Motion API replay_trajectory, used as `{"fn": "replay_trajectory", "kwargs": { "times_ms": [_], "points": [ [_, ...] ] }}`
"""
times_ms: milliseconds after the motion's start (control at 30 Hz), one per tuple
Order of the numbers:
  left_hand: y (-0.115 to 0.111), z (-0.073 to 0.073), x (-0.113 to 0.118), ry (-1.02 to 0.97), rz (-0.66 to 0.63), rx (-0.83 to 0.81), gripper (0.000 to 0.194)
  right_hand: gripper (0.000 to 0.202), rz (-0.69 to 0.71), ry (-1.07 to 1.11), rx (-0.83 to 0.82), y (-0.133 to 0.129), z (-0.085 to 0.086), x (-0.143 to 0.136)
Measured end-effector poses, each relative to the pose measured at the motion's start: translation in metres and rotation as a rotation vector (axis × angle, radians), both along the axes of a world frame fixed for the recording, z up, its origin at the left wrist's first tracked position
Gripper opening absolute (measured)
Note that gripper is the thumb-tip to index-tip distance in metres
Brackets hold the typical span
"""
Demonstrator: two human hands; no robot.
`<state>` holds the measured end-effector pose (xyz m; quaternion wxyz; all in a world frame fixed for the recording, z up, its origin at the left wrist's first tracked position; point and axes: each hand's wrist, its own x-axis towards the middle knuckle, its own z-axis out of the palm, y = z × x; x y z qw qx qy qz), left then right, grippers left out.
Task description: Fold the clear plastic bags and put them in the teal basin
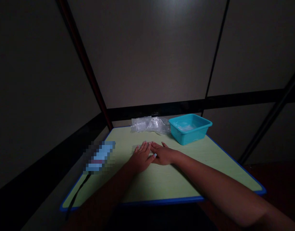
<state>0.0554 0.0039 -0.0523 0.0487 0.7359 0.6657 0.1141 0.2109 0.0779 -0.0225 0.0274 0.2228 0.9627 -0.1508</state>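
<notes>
My left hand [140, 159] lies palm down on the pale green table [185, 176], its fingers stretched out and pointing away from me. Beside it, my right hand [162, 155] is also flat, with its fingers extended towards the left. The fingertips of both hands meet or nearly meet. A thin, clear plastic piece [135, 147] shows faintly at the left fingertips; most of it is hidden under the hands, and I cannot make out its exact kind.
Clear plastic bags [149, 125] lie crumpled at the table's back edge. To their right stands a turquoise basin [190, 136] with clear plastic inside. A blurred-out, bluish device [100, 157] with a black cable [77, 192] lies at the left. Panelled walls [149, 64] stand behind.
</notes>
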Motion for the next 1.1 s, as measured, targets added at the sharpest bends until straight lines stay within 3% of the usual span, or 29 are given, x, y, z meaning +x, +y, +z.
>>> {"fn": "replay_trajectory", "kwargs": {
  "times_ms": [167, 433, 500, 600, 700, 867, 1100],
  "points": [
    [-0.001, -0.002, -0.019, 0.032, 0.23, -0.017, 0.072, 0.088, 0.009, -0.018, -0.002, 0.001, -0.003, -0.001],
    [-0.004, 0.013, -0.042, 0.1, 0.515, -0.158, 0.076, 0.089, 0.007, -0.037, -0.002, 0.002, -0.002, 0.0],
    [-0.005, 0.016, -0.042, 0.095, 0.494, -0.122, 0.074, 0.088, 0.005, -0.037, -0.007, 0.001, 0.0, 0.001],
    [-0.005, 0.019, -0.04, 0.07, 0.328, -0.084, 0.069, 0.087, 0.012, -0.009, -0.017, 0.001, 0.0, 0.001],
    [-0.006, 0.021, -0.04, 0.058, 0.2, -0.104, 0.064, 0.072, -0.005, 0.101, -0.001, 0.007, -0.003, 0.0],
    [-0.005, 0.017, -0.044, 0.023, 0.195, -0.155, 0.057, 0.047, -0.076, 0.281, 0.043, 0.022, -0.009, 0.0],
    [0.001, 0.013, -0.051, -0.082, 0.209, -0.086, 0.061, 0.055, 0.023, 0.208, -0.054, 0.024, -0.007, 0.004]
  ]
}}
